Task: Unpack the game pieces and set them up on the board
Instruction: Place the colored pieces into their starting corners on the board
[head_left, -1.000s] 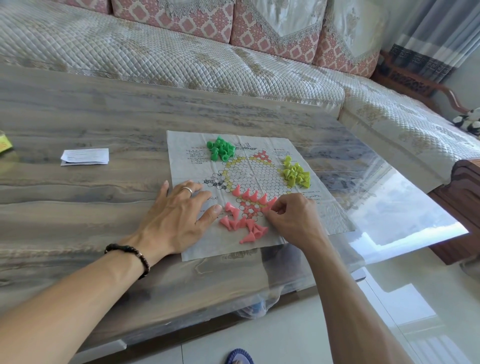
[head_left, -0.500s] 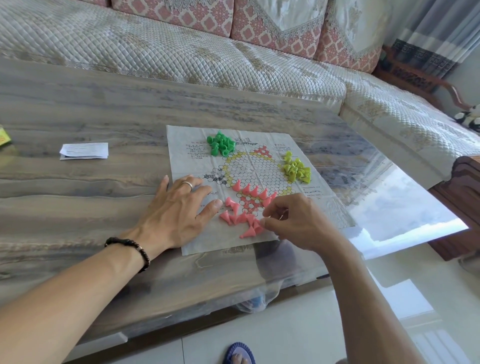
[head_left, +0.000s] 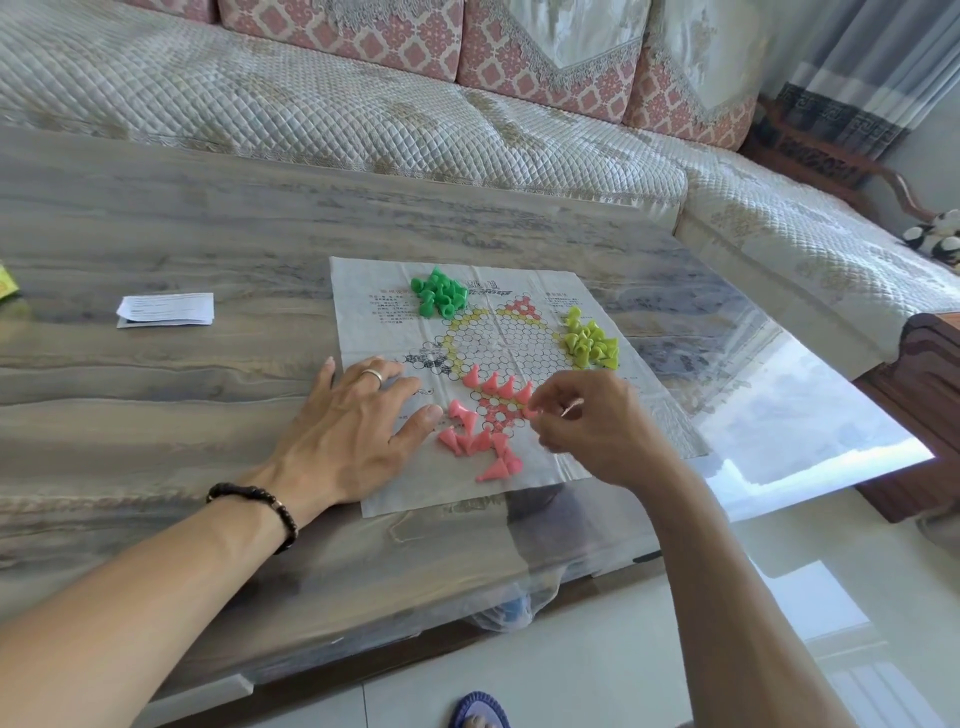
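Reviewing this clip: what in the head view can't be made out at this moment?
- Head view: what the right hand pinches; its curled fingers are blurred and cover the grip.
- Head view: the printed text on the paper game board, too small to read.
- Head view: the folded leaflet, its print too small.
- Head view: the yellow-green object at the left, cut off by the frame edge.

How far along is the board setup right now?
Done: pieces unpacked; a row of pink pieces stands on the paper board. In hand: right hand pinches one pink piece; left hand flattens the sheet. Left: loose pink pile, green pile, yellow pile.
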